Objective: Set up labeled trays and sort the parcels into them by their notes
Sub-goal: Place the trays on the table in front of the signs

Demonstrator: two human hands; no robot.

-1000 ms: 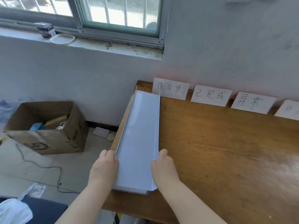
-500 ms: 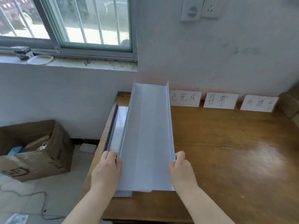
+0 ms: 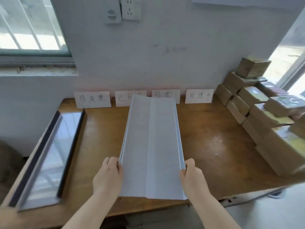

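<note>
**Both hands on the white tray, mid-counter**

My left hand grips the left side wall of the white tray close to its near end, fingers curled over the raised edge. My right hand holds the right side wall the same way, straight across at 3 o'clock from the left one. Neither hand is spread wide; both are closed on the tray's walls.

The white tray runs long and narrow from my hands towards 12 o'clock, over the middle of the counter. It has a flat floor with a crease down its length and a low upturned wall on each long side. Its far end stands in front of the two middle label cards and hides part of each. I cannot tell whether its underside touches the counter.

Four label cards lean against the wall at 12 o'clock, side by side, each with handwritten characters.

At 9 o'clock a second tray, glossy with dark edges, lies along the counter's left side, well apart from the white one.

At 2 to 3 o'clock the parcels, brown and wrapped, sit stacked in tiers along the right edge.
</note>
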